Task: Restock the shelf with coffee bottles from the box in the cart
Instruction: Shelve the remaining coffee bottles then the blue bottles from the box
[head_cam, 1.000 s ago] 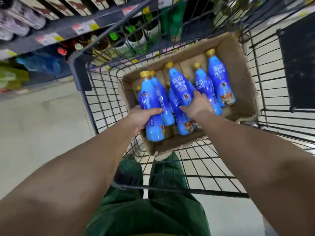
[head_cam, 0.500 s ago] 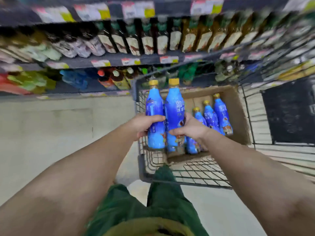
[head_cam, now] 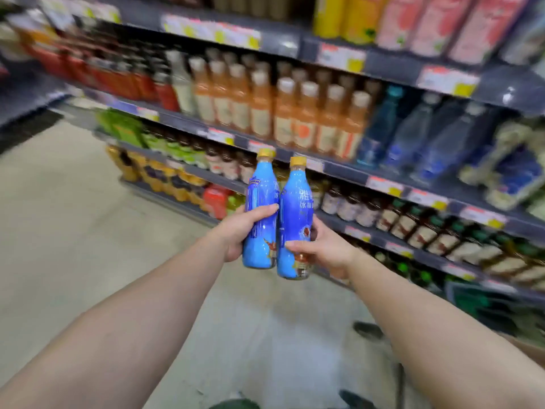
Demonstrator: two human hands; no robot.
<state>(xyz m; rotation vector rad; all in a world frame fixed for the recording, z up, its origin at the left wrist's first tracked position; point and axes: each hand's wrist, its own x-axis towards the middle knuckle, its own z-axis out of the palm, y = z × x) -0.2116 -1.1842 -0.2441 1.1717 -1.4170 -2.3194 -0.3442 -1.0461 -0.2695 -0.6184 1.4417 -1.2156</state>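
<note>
From the head camera, two bare arms reach forward and both hands are full. The left hand [head_cam: 241,228] is wrapped around the lower half of a bright blue plastic coffee bottle with a gold screw cap [head_cam: 261,211], fingers curled across the front of the label. The right hand [head_cam: 324,249] is clamped on a second blue gold-capped coffee bottle [head_cam: 296,222], thumb across the front near the base and fingers behind. Both bottles stand upright, side by side and touching along their bodies, held in the air in front of the shelving. White lettering runs down the blue labels, and a small brown-and-red picture sits near the bottom of each. The right-hand bottle sits a touch lower than its neighbour.

Behind them, dark grey metal store shelves [head_cam: 383,178] run across the view on a slant, edged with white and yellow price tags [head_cam: 383,185]. The row at cap height and above carries orange-labelled drink bottles with pale caps [head_cam: 295,119], with clear blue water bottles [head_cam: 413,134] to their right. Red bottles [head_cam: 141,81] blur away to the left. Lower down come dark bottles with cream labels [head_cam: 413,228], and green-capped ones beneath, too smeared to read. The top tier shows yellow and pink cartons [head_cam: 413,22].

A pale, plain floor [head_cam: 73,216] fills the left side. Much of the picture is motion-blurred, the shelf goods most of all. Nothing sits between the bottles and the shelf fronts.
</note>
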